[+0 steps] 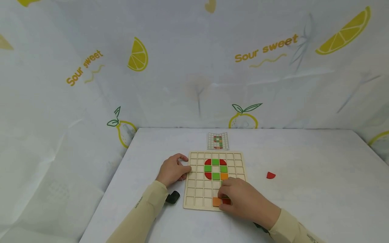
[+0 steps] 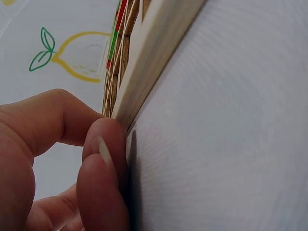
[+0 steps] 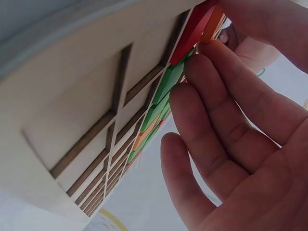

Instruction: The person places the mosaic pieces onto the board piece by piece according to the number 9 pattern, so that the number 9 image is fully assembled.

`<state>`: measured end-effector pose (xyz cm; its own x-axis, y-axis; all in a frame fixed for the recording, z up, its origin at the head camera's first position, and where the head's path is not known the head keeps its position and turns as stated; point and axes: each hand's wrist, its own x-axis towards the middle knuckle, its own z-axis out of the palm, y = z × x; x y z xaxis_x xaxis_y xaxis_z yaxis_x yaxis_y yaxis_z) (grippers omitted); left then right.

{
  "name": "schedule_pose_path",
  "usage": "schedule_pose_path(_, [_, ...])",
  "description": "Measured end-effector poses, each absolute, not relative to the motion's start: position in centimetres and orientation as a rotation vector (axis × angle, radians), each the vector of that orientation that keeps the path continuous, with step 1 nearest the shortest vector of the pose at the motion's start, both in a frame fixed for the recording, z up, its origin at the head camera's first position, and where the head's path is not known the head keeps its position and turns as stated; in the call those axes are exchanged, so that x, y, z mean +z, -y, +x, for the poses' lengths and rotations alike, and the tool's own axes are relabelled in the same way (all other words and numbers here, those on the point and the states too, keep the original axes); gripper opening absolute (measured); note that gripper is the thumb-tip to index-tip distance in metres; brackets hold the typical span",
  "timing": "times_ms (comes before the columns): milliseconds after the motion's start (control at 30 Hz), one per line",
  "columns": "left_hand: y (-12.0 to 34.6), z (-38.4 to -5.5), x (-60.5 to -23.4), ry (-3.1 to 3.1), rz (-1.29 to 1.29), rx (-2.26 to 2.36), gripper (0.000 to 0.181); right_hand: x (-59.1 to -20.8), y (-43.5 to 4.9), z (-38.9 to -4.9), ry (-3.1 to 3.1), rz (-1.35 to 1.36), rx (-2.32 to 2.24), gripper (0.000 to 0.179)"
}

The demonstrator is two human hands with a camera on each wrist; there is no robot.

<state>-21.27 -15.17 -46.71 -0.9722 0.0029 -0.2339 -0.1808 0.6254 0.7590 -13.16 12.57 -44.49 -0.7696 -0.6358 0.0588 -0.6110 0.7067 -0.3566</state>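
Note:
A wooden grid board lies on the table with red, green and orange tiles set in its squares. My left hand holds the board's left edge, fingertips right at the rim in the left wrist view. Over the lower right part, my right hand pinches an orange square tile between thumb and index finger at the bottom row. Just right of it a dark red tile is partly covered by the hand. In the right wrist view, green tiles run up the board beyond the other fingers.
A pattern card with a similar coloured figure lies behind the board. One loose red quarter-round tile rests on the table to the right. A white printed cloth hangs behind the white table.

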Motion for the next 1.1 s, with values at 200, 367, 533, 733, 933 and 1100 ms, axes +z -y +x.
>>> schedule_pose_path(200, [15.1, -21.28, -46.62, -2.639, -0.143, 1.252, 0.031, -44.46, -12.62, -13.11, -2.841, -1.054, -0.558, 0.016])
schedule_pose_path(367, [15.09, -21.25, -46.6, -2.644, -0.13, 1.252, 0.031, -44.48, -12.75, -13.07, -2.848, -1.056, -0.57, 0.015])
schedule_pose_path(533, [15.04, -21.21, -46.55, -2.645, -0.13, 1.261, 0.03, -44.53, -12.87, -13.09, -2.848, -1.071, -0.585, 0.015])
schedule_pose_path(733, [15.02, -21.17, -46.47, -2.652, -0.117, 1.258, 0.031, -44.59, -12.92, -13.07, -2.849, -1.075, -0.593, 0.014])
schedule_pose_path(933, [15.06, -21.19, -46.35, -2.649, -0.119, 1.257, 0.031, -44.46, -12.75, -13.05, -2.842, -1.064, -0.565, 0.015])
schedule_pose_path(1100, [15.15, -21.25, -46.48, -2.645, -0.138, 1.251, 0.031, -44.38, -12.63, -13.13, -2.831, -1.068, -0.548, 0.016])
